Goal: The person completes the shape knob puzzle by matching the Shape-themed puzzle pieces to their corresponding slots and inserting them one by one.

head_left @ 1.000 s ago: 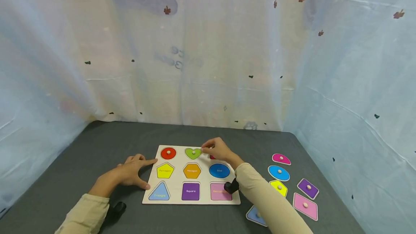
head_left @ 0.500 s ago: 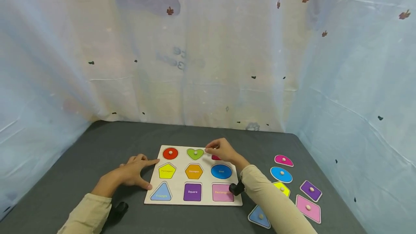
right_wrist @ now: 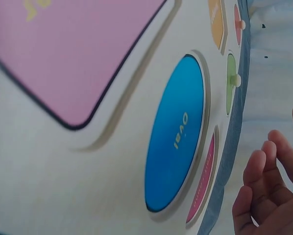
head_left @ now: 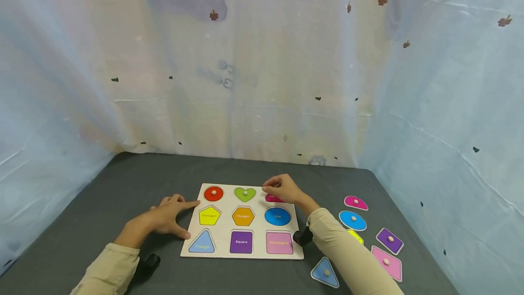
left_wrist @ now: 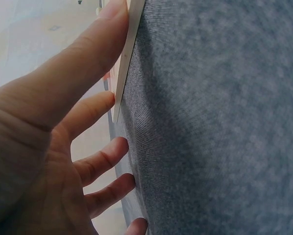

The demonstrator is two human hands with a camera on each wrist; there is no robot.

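Note:
A white wooden shape-puzzle board (head_left: pixel 226 236) lies on the table. Its red circle (head_left: pixel 214 194) and green heart (head_left: pixel 244 194) carry knobs. Other printed shapes show no knob, among them the pentagon, hexagon, oval, triangle, square and rectangle. My left hand (head_left: pixel 165 218) is spread at the left side, thumb and index fingertip touching the board's edge, as the left wrist view also shows. Above the pink semicircle slot (head_left: pixel 274 198), near the top right corner, hovers my right hand (head_left: pixel 286 189). Its fingers (right_wrist: pixel 254 169) are loosely bent and hold nothing in the right wrist view.
Loose knobbed pieces lie right of the board: a pink semicircle (head_left: pixel 356 202), blue oval (head_left: pixel 353 220), purple piece (head_left: pixel 390 241), pink piece (head_left: pixel 386 262) and blue triangle (head_left: pixel 324 273). The right sleeve partly covers a yellow piece (head_left: pixel 355 236). Curtains surround the dark table.
My right hand has drifted right, away from the green heart, uncovering more of the pink semicircle slot. The sleeve now hides more of the yellow piece. The left hand stays at the board's edge.

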